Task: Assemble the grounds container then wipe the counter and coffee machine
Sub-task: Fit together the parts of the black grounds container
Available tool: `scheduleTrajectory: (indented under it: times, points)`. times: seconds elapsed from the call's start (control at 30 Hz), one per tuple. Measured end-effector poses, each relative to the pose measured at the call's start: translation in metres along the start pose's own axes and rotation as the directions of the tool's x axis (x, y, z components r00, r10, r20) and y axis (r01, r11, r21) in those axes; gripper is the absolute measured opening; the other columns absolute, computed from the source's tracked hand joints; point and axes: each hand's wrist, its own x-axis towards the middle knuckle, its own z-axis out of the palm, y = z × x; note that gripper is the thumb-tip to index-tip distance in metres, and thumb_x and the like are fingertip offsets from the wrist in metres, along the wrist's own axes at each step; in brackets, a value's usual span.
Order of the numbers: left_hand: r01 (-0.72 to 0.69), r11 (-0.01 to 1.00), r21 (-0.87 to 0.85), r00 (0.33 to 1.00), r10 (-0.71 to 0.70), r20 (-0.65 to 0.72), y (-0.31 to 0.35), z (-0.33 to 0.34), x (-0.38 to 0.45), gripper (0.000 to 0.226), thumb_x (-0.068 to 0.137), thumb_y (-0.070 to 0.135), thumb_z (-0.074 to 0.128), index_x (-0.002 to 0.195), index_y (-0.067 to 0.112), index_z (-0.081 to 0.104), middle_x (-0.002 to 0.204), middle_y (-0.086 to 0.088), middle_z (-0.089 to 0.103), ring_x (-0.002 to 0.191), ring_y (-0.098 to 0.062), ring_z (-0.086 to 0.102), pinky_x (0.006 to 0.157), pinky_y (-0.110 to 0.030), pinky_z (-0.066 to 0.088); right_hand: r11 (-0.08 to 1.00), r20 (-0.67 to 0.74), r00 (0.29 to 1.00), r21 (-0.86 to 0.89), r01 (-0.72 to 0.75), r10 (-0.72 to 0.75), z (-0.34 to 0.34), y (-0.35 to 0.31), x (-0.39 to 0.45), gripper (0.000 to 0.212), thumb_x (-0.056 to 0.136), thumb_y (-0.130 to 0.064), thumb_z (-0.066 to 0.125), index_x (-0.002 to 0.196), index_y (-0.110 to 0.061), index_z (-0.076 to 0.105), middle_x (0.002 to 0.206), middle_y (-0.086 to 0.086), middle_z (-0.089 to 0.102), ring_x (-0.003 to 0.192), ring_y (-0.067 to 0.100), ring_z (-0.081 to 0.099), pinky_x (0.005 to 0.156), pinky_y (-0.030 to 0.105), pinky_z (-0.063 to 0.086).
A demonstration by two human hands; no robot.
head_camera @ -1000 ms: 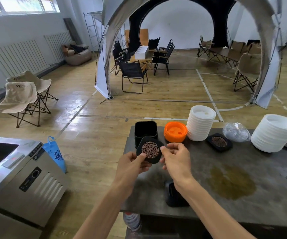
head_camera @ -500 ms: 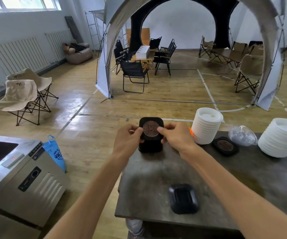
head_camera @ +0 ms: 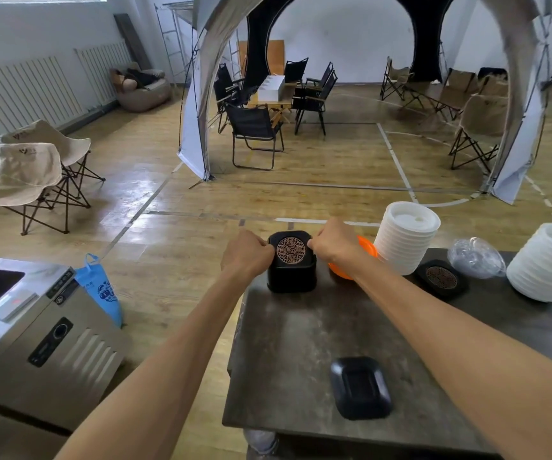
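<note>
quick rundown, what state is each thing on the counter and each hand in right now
black container: upright, patterned lid sitting on top
left hand: pinches the lid's left edge
right hand: pinches the lid's right edge
second patterned lid: lying flat, untouched
black tray: lying loose near the counter's front edge

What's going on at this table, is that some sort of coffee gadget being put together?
A person is fitting a patterned lid onto a black container at the far edge of a dark table. The left hand and right hand pinch the lid's two sides as it sits on top. Another patterned lid, a black tray, an orange piece and stacks of white lids lie nearby.
</note>
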Motion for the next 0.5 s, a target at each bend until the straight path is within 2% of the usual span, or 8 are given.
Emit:
scheduleTrajectory:
  times: [0.03,0.07,0.17,0.23,0.3,0.4,0.43,0.5]
  points:
    - [0.016,1.0,0.019,1.0,-0.016,0.009,-0.002,0.002,0.001,0.032,0.081,0.017,0.056,0.051,0.014,0.045,0.049,-0.004,0.042,0.056,-0.026,0.045,0.05,-0.028,0.031,0.999,0.003,1.0,-0.037,-0.008,0.008,0.001,-0.002,-0.002,0.016,0.077,-0.014,0.065,0.068,-0.014,0.053,0.074,0.008,0.054,0.076,0.03,0.057,0.052,0.027,0.034]
    - [0.029,0.999,0.031,0.999,-0.03,0.016,-0.003,0.004,0.002,0.033,0.082,0.019,0.057,0.051,0.013,0.046,0.05,-0.002,0.043,0.056,-0.025,0.046,0.049,-0.028,0.031,0.997,0.004,1.0,-0.074,-0.001,0.001,0.003,-0.002,-0.003,0.005,0.077,-0.012,0.064,0.08,-0.01,0.061,0.083,0.012,0.06,0.084,0.033,0.062,0.057,0.027,0.038]
    - [0.047,0.997,0.06,0.997,-0.05,0.056,-0.003,0.006,0.006,0.029,0.086,0.028,0.056,0.066,0.008,0.053,0.061,-0.004,0.052,0.065,-0.025,0.053,0.053,-0.028,0.037,0.987,0.034,0.999,-0.163,-0.004,0.01,0.008,-0.003,-0.003,0.028,0.079,-0.01,0.059,0.107,-0.004,0.062,0.111,0.018,0.065,0.103,0.038,0.063,0.067,0.031,0.042]
    - [0.038,0.994,0.099,0.994,-0.048,0.103,-0.003,0.009,0.008,0.025,0.089,0.03,0.053,0.082,0.006,0.056,0.071,-0.005,0.055,0.076,-0.027,0.055,0.065,-0.031,0.045,0.982,0.079,0.997,-0.187,-0.004,0.019,0.009,-0.004,-0.004,0.033,0.082,-0.013,0.055,0.113,-0.004,0.06,0.116,0.017,0.065,0.104,0.036,0.063,0.069,0.032,0.045]
    - [0.007,0.984,0.179,0.991,-0.031,0.13,-0.004,0.013,0.008,0.024,0.092,0.03,0.048,0.09,0.006,0.053,0.083,-0.009,0.058,0.082,-0.029,0.055,0.074,-0.035,0.048,0.98,0.13,0.991,-0.199,0.013,0.013,0.01,-0.007,-0.005,0.035,0.086,-0.015,0.051,0.118,-0.002,0.058,0.119,0.018,0.064,0.104,0.035,0.062,0.071,0.033,0.046]
    - [-0.076,0.936,0.344,0.996,0.054,0.075,-0.004,0.017,0.004,0.031,0.095,0.031,0.04,0.103,0.007,0.058,0.104,-0.016,0.065,0.095,-0.034,0.059,0.076,-0.036,0.046,0.951,0.2,0.98,-0.302,0.073,-0.012,0.011,-0.013,-0.01,0.017,0.09,-0.014,0.048,0.101,-0.005,0.057,0.114,0.018,0.065,0.094,0.032,0.061,0.069,0.033,0.044]
    - [-0.091,0.922,0.377,0.996,0.075,0.057,-0.003,0.017,0.002,0.034,0.095,0.031,0.039,0.108,0.007,0.059,0.109,-0.016,0.065,0.1,-0.035,0.059,0.077,-0.037,0.045,0.941,0.211,0.977,-0.327,0.084,-0.013,0.01,-0.016,-0.014,0.008,0.089,-0.014,0.049,0.092,-0.008,0.054,0.109,0.017,0.066,0.092,0.032,0.062,0.067,0.033,0.043]
    - [-0.097,0.91,0.403,0.995,0.085,0.046,-0.003,0.018,0.001,0.037,0.095,0.031,0.037,0.113,0.006,0.06,0.114,-0.017,0.064,0.105,-0.036,0.058,0.08,-0.038,0.045,0.937,0.223,0.975,-0.338,0.094,-0.017,0.009,-0.018,-0.017,0.009,0.089,-0.015,0.05,0.082,-0.008,0.051,0.091,0.013,0.063,0.092,0.033,0.067,0.059,0.034,0.045]
